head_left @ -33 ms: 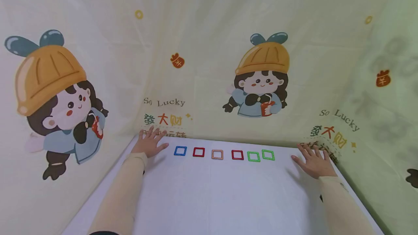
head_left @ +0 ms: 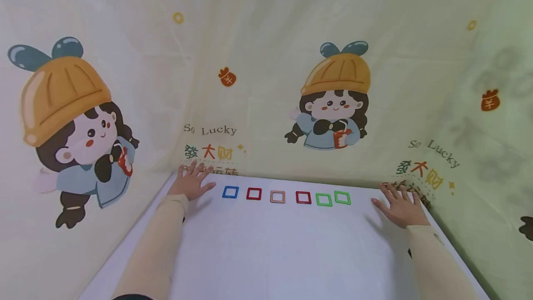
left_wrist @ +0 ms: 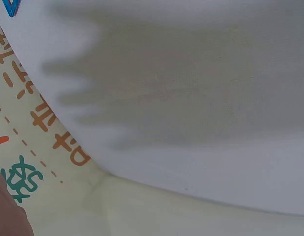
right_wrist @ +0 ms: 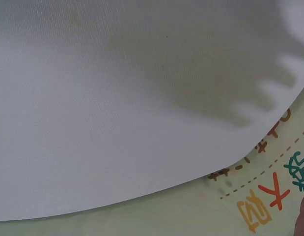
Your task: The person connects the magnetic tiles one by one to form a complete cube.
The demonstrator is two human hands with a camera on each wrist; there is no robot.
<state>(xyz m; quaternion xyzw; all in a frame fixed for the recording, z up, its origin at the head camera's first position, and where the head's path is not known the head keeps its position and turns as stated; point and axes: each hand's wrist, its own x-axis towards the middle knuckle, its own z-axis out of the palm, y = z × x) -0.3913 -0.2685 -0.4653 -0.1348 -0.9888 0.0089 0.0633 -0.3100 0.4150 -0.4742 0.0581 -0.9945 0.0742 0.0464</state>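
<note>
Only view nudged slightly since earlier frame. Left hand [head_left: 191, 184], right hand [head_left: 400, 206]: fingers spread, released, above white table [head_left: 291, 253]. Six coloured rectangles [head_left: 297, 197] in row between, near far edge.

Frames [head_left: 284, 197] on table [head_left: 283, 249] — between left hand [head_left: 191, 183], right hand [head_left: 401, 208]; behind, cloth [head_left: 262, 110]

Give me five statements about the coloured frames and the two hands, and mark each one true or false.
1. The thin blue rectangular frame lies nearest the left hand. True.
2. Two thin green rectangular frames lie nearest the right hand. True.
3. The right hand grips a green frame. False: it grips nothing.
4. The thin pale-orange rectangular frame lies between the green frames. False: it's between two thin red rectangular frames.
5. All six frames lie on the white tabletop. True.
</note>
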